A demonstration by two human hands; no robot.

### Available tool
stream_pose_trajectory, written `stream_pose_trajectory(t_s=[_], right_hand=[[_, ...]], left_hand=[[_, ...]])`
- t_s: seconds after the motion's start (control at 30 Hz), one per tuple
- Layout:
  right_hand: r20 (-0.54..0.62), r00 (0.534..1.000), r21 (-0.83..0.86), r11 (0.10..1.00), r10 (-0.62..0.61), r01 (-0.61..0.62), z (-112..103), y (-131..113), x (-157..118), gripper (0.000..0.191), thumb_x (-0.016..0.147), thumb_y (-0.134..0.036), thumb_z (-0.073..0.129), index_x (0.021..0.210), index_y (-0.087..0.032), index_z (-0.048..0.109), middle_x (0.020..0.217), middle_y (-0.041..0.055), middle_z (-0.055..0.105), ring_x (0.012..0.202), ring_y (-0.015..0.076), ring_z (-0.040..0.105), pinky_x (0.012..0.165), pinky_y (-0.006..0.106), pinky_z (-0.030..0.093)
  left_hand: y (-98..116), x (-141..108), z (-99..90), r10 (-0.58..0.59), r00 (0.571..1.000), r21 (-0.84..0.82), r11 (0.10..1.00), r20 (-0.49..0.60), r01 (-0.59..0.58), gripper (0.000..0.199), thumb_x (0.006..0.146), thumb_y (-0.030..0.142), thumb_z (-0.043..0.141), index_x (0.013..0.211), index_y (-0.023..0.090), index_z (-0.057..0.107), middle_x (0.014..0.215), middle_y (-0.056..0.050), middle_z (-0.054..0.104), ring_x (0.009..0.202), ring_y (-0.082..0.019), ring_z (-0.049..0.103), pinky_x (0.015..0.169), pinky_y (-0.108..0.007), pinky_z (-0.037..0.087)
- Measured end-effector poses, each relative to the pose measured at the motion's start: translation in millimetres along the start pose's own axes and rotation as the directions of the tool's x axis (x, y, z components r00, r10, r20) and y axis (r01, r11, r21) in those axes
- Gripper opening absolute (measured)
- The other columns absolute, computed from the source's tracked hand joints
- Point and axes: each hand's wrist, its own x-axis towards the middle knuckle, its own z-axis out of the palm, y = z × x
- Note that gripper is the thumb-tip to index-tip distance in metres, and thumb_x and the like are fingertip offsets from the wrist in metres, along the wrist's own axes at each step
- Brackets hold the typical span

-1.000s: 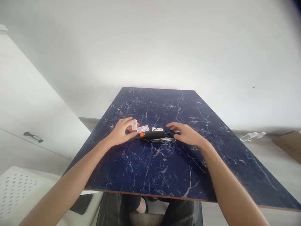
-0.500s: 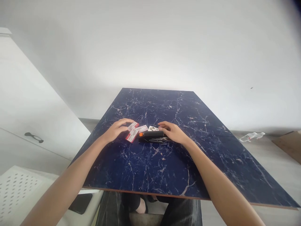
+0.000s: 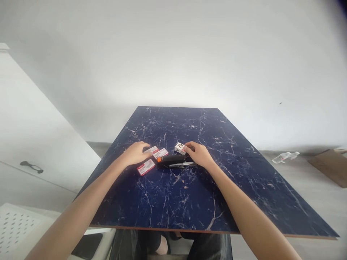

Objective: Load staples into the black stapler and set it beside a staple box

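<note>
Tabletop (image 3: 187, 206) of dark blue with pale veining, bearing small boxes and a black tool between two bare hands. The right hand (image 3: 200, 154) pinches the right end of a small white box (image 3: 179, 147) between thumb and fingers; the box sits tilted, just beyond the black tool (image 3: 173, 159). This tool lies crosswise near the middle, its orange end at the left and a slim metal part (image 3: 189, 164) extending toward the right hand. The left hand (image 3: 136, 153) curves over the far red-and-white box (image 3: 154, 148), fingers bent and close together; whether they grip it cannot be told. The middle red-and-white box (image 3: 161, 153) lies slanted beside the tool's orange end. The near red-and-white box (image 3: 146, 167) lies flat, nearest the table's front edge. Beyond the tabletop's right side, a clear plastic bottle (image 3: 284, 157) and a cardboard box (image 3: 329, 167) rest on the floor.
</note>
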Motion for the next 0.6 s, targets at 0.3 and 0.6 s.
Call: stream_pose_trajectory(t_s=[0.3, 0.6], right_hand=[[0.027, 0.997, 0.115, 0.991, -0.071, 0.068, -3.4, -7.8, -4.0, 0.032, 0.094, -0.045, 0.056, 0.117, -0.027, 0.069, 0.119, 0.0044, 0.074, 0.105, 0.0252, 0.07, 0.091, 0.04, 0.054], [-0.278, 0.92, 0.372, 0.852, -0.278, 0.369, -15.2, -58.9, -43.5, 0.035, 0.089, -0.05, 0.068, 0.114, -0.027, 0.068, 0.113, 0.0071, 0.072, 0.089, 0.0224, 0.07, 0.084, 0.041, 0.06]], left_hand=[[9.0, -12.3, 4.1, -0.012, 0.974, -0.305, 0.95, -0.228, -0.059, 0.028, 0.087, 0.047, 0.065, 0.104, 0.025, 0.068, 0.109, -0.006, 0.076, 0.101, -0.028, 0.071, 0.088, -0.04, 0.056], [81.8, -22.7, 1.8, 0.061, 0.966, -0.685, 0.693, -0.252, -0.223, 0.036, 0.084, 0.049, 0.074, 0.108, 0.023, 0.069, 0.101, -0.006, 0.075, 0.075, -0.021, 0.072, 0.067, -0.036, 0.061]])
